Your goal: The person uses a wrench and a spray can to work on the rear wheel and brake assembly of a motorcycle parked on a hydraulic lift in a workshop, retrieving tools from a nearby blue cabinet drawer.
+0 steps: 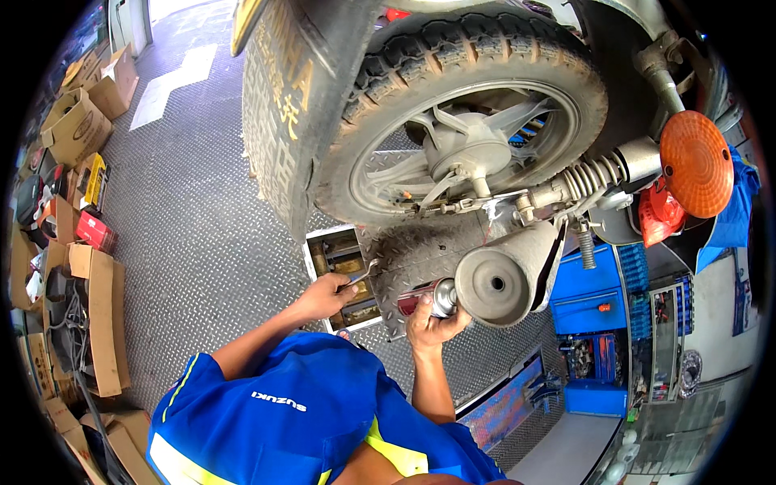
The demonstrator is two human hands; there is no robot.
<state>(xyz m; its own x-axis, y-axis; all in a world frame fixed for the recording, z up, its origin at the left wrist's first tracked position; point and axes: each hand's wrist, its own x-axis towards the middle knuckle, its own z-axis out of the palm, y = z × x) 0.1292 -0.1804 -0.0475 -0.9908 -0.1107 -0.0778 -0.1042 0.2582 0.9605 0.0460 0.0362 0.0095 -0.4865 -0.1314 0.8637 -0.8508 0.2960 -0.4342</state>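
In my left hand (325, 296) is a metal wrench (364, 275), its forked end pointing away from me over the floor. My right hand (435, 325) grips a red spray can (416, 299) with a silver end, just left of the muffler's (495, 286) round grey tip. Whether the can touches the muffler I cannot tell. Beyond both hands stands a motorcycle's dirty rear wheel (473, 145), with a dusty tyre and cast spokes. White foam or residue (490, 212) clings below the axle, near the chain adjuster. A coil-spring shock absorber (594, 174) slants up to the right.
A black mudflap (279, 121) hangs left of the wheel. Below it is a framed floor opening (314, 259) with metal rollers. Cardboard boxes (103, 319) line the left side. A blue tool cabinet (588, 295) stands at right, and an orange indicator lamp (697, 164) juts out.
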